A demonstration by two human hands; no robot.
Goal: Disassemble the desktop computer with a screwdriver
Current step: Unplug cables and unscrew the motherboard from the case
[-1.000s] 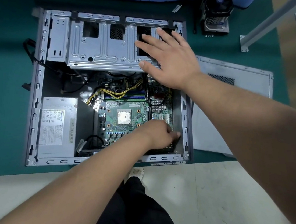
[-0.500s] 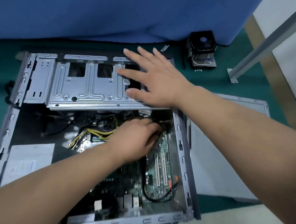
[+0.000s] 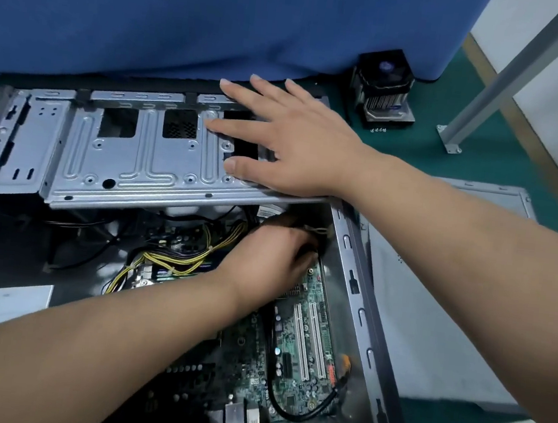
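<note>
Computer case point(image 3: 359, 288) lies open; right hand point(image 3: 298, 144) presses flat on drive cage point(image 3: 131, 161), left hand point(image 3: 265, 261) curls around cables point(image 3: 313, 230).

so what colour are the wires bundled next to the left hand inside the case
Yellow; the wire bundle shows best in the head view, just left of the left hand.

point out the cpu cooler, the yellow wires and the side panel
cpu cooler point(image 3: 384, 84): head view, on its fan housing.
yellow wires point(image 3: 175, 264): head view, on the bundle's middle.
side panel point(image 3: 432, 313): head view, on its flat face.
</note>
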